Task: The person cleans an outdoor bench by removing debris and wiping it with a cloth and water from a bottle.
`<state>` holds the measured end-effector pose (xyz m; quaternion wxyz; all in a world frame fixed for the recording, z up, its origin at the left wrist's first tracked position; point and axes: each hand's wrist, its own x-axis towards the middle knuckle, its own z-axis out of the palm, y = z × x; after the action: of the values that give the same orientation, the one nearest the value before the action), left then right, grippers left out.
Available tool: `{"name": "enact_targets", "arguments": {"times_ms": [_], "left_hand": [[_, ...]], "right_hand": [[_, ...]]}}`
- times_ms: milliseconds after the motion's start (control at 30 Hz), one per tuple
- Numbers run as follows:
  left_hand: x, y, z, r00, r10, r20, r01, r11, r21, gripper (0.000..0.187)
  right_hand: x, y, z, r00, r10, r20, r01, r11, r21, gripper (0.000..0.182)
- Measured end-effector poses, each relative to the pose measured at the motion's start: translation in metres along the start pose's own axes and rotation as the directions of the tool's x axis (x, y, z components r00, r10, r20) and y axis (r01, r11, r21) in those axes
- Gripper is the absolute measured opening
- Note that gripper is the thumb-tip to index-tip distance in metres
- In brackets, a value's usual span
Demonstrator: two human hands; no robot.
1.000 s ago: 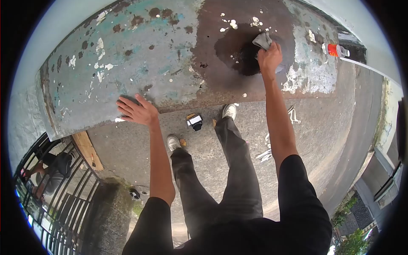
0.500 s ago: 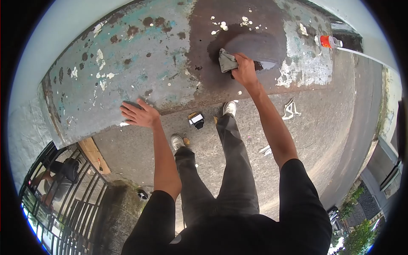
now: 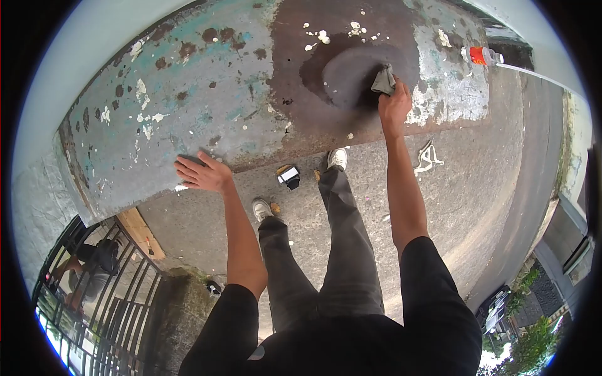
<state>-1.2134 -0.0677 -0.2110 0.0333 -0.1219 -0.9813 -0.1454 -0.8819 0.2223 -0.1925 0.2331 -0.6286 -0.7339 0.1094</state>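
The person's right hand (image 3: 394, 103) is up in the upper right of the frame, fingers curled tight around a crumpled grey cloth (image 3: 383, 80) and pressing it against the weathered wall (image 3: 207, 94). The cloth sits at the right edge of a dark wet patch (image 3: 342, 72) on the brown, rust-coloured part of the surface, with white specks scattered just above it. The left hand (image 3: 202, 173) lies at centre left, fingers spread flat and holding nothing, braced on the lower edge of the wall where the peeling teal paint meets bare grey. At the upper right edge a bottle with an orange cap (image 3: 484, 56) rests on top of the wall, well apart from the cloth. Below the wall, on the paved ground between the feet, lies a small dark object with a white face (image 3: 288, 178); it may be a phone or a box, I cannot tell. A white tangle (image 3: 427, 158) lies on the ground right of the arm. A metal gate (image 3: 88, 301) fills the lower left.
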Motion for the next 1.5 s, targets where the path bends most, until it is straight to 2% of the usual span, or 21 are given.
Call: {"name": "enact_targets", "arguments": {"times_ms": [100, 267, 333, 400, 467, 500, 567, 600, 633, 700, 733, 800, 833, 900, 1033, 1200, 1267, 1300, 1367, 1433, 1500], "left_hand": [[0.0, -0.001, 0.001, 1.0, 0.008, -0.018, -0.008, 1.0, 0.012, 0.072], [0.0, 0.001, -0.002, 1.0, 0.0, -0.019, 0.0, 1.0, -0.003, 0.072], [-0.001, 0.001, -0.004, 1.0, 0.0, 0.001, 0.0, 1.0, -0.018, 0.072], [0.001, -0.001, -0.001, 1.0, 0.007, -0.008, -0.007, 1.0, -0.015, 0.071], [0.001, -0.005, -0.002, 1.0, 0.013, -0.003, -0.013, 1.0, -0.006, 0.071], [0.001, -0.005, -0.001, 1.0, 0.018, -0.011, -0.018, 1.0, -0.001, 0.071], [-0.001, -0.004, 0.0, 1.0, 0.005, -0.019, -0.005, 1.0, 0.0, 0.071], [-0.001, -0.002, 0.0, 0.999, 0.018, -0.035, -0.018, 1.0, -0.007, 0.071], [0.0, -0.002, -0.001, 0.998, 0.034, -0.05, -0.034, 0.999, -0.009, 0.07], [0.0, -0.004, 0.0, 0.998, 0.029, -0.051, -0.03, 1.0, -0.01, 0.07], [0.0, -0.004, 0.0, 0.998, 0.036, -0.049, -0.037, 0.999, -0.012, 0.07], [0.0, -0.004, 0.0, 0.999, 0.024, -0.044, -0.025, 1.0, -0.008, 0.07], [0.001, -0.003, 0.0, 0.999, 0.02, -0.039, -0.021, 1.0, -0.008, 0.069], [0.002, 0.0, -0.001, 0.999, 0.018, -0.029, -0.018, 1.0, -0.001, 0.07], [0.0, 0.002, -0.004, 1.0, 0.005, -0.006, -0.005, 1.0, -0.01, 0.071], [-0.001, 0.004, -0.003, 1.0, -0.003, -0.011, 0.003, 1.0, -0.002, 0.071], [0.0, 0.003, -0.004, 1.0, 0.004, -0.023, -0.004, 1.0, -0.005, 0.071], [0.002, 0.001, -0.004, 1.0, 0.007, -0.031, -0.008, 1.0, -0.008, 0.071], [0.0, 0.0, -0.003, 0.999, 0.015, -0.037, -0.016, 1.0, -0.011, 0.07], [0.0, 0.001, -0.004, 0.999, 0.021, -0.044, -0.022, 0.999, -0.025, 0.07], [0.0, 0.001, -0.004, 0.998, 0.021, -0.053, -0.023, 0.999, -0.038, 0.069]], "right_hand": [[-0.039, -0.045, 0.013, 1.0, -0.025, -0.005, 0.026, 0.989, 0.147, 0.051], [-0.078, -0.126, 0.022, 0.99, -0.002, 0.138, -0.055, 0.913, 0.405, 0.047], [-0.076, -0.14, 0.017, 0.934, 0.059, 0.352, -0.254, 0.802, 0.541, 0.045], [-0.062, -0.114, 0.017, 0.958, 0.205, 0.2, -0.286, 0.692, 0.662, 0.041], [-0.023, -0.085, -0.025, 0.869, 0.421, 0.262, -0.473, 0.546, 0.692, 0.034], [-0.007, -0.051, -0.026, 0.887, 0.44, 0.138, -0.394, 0.567, 0.723, 0.029], [0.031, 0.014, -0.038, 0.857, 0.503, 0.108, -0.467, 0.672, 0.576, 0.036], [0.048, 0.034, -0.043, 0.922, 0.387, 0.014, -0.326, 0.756, 0.568, 0.04], [0.066, 0.049, -0.048, 0.915, 0.401, 0.037, -0.379, 0.827, 0.414, 0.04], [0.089, 0.041, -0.051, 0.965, 0.256, -0.048, -0.256, 0.967, 0.014, 0.035], [0.094, 0.037, -0.043, 0.967, 0.252, -0.04, -0.252, 0.968, 0.013, 0.035], [0.1, 0.021, -0.018, 0.964, 0.25, 0.094, -0.224, 0.948, -0.227, 0.032], [0.099, 0.001, -0.007, 0.972, 0.21, 0.104, -0.176, 0.947, -0.269, 0.031], [0.102, -0.03, 0.012, 0.977, 0.194, 0.089, -0.176, 0.969, -0.173, 0.033], [0.083, -0.084, 0.056, 0.996, -0.087, 0.031, 0.089, 0.992, -0.091, 0.037], [0.038, -0.129, 0.052, 0.937, -0.303, 0.171, 0.276, 0.947, 0.164, 0.036], [0.019, -0.131, 0.047, 0.834, -0.501, 0.232, 0.424, 0.85, 0.312, 0.033], [0.01, -0.128, 0.04, 0.835, -0.502, 0.224, 0.425, 0.848, 0.315, 0.033], [-0.007, -0.105, 0.017, 0.67, -0.636, 0.383, 0.497, 0.767, 0.405, 0.032], [-0.024, -0.08, -0.011, 0.536, -0.669, 0.515, 0.567, 0.737, 0.367, 0.028], [-0.035, -0.052, -0.038, 0.458, -0.625, 0.632, 0.553, 0.757, 0.348, 0.027]]}}
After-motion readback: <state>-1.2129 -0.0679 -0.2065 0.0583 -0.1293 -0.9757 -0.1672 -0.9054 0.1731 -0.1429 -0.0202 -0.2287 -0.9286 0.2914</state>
